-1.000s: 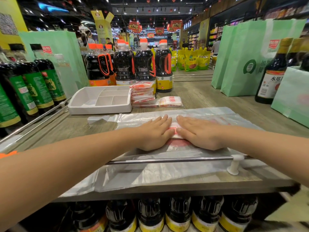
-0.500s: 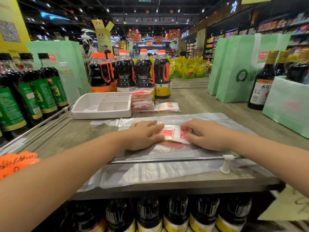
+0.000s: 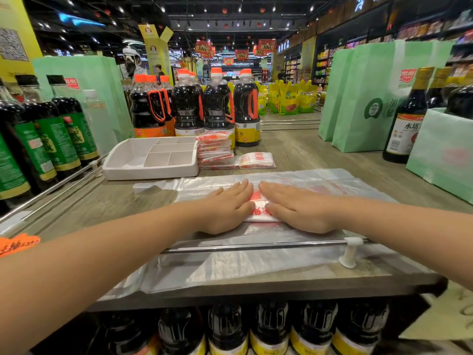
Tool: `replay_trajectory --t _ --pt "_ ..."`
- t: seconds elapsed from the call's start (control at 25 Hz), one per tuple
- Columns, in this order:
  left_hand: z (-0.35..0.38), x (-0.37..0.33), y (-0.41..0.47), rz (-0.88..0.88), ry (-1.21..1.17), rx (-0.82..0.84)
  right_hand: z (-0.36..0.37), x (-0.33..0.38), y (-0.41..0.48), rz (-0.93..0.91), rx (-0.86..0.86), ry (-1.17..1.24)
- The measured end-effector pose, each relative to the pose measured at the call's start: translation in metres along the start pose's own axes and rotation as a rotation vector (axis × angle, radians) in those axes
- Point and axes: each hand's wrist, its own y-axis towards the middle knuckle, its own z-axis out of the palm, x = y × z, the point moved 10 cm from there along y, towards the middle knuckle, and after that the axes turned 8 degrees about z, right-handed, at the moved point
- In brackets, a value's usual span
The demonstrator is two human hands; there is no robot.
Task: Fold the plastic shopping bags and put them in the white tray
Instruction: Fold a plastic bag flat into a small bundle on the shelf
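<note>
A folded plastic bag with red print (image 3: 258,210) lies on top of flat clear bags (image 3: 230,262) spread over the wooden shelf top. My left hand (image 3: 226,207) and my right hand (image 3: 298,208) press flat on it, side by side, fingers straight, only a strip of it showing between them. The white tray (image 3: 151,171) with several compartments stands behind, to the left. A stack of folded bags (image 3: 215,148) leans right beside the tray, and one more folded bag (image 3: 257,160) lies next to the stack.
Dark sauce bottles with orange caps (image 3: 217,103) stand behind the tray, green-labelled bottles (image 3: 51,134) on the left. Green tote bags (image 3: 363,98) and tall bottles (image 3: 407,116) stand on the right. A metal rail (image 3: 256,245) with a white post (image 3: 349,252) runs along the front edge.
Half a second ago my hands were apart with the folded bag showing between them. Now they have come together and lie flat on it again.
</note>
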Motion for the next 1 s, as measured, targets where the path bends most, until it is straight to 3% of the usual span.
replay_trajectory --t 0.32,0.48,0.6,0.72,0.76,0.88,0.92,1.0 --pt "0.006 0.012 -0.009 -0.038 0.050 0.059 0.002 -0.012 -0.005 0.104 0.044 -0.073" --pt "-0.004 0.011 -0.014 -0.014 -0.038 -0.003 -0.030 -0.014 -0.006 0.107 -0.272 -0.051" --pt "-0.029 0.019 -0.010 -0.009 -0.020 -0.221 -0.050 -0.019 -0.015 0.133 -0.457 -0.081" --pt "-0.052 0.010 -0.016 0.046 -0.011 -0.438 -0.054 -0.019 -0.018 0.081 -0.518 -0.062" --pt "-0.048 0.003 -0.015 0.065 -0.030 -0.395 -0.051 -0.016 -0.016 0.046 -0.505 -0.022" --pt "-0.009 -0.009 -0.010 0.036 0.057 -0.044 -0.032 -0.004 -0.009 -0.017 -0.294 0.003" --pt "-0.005 -0.006 -0.009 0.006 0.108 -0.010 -0.026 -0.002 -0.007 -0.024 -0.222 0.010" --pt "-0.020 0.005 -0.007 -0.060 0.207 -0.124 -0.018 0.000 -0.008 -0.016 -0.151 0.026"
